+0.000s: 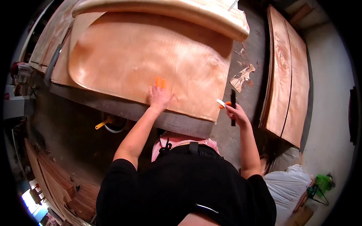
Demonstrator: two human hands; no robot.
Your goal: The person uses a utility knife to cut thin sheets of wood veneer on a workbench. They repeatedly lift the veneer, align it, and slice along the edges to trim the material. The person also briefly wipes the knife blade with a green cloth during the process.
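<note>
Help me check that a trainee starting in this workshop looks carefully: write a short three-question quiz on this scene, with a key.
1. Multiple choice: Which hand is on the wood sheet? A) left B) right C) both
2. True or false: The curled roll of wood lies toward the far side of the sheet.
3. Fill in: The handle showing beyond the near edge of the table, at the picture's left, is coloured ____.

Key:
1. A. The left hand is on it; the right hand, which seems to hold a white item, is past its right edge.
2. True.
3. Yellow.
</note>
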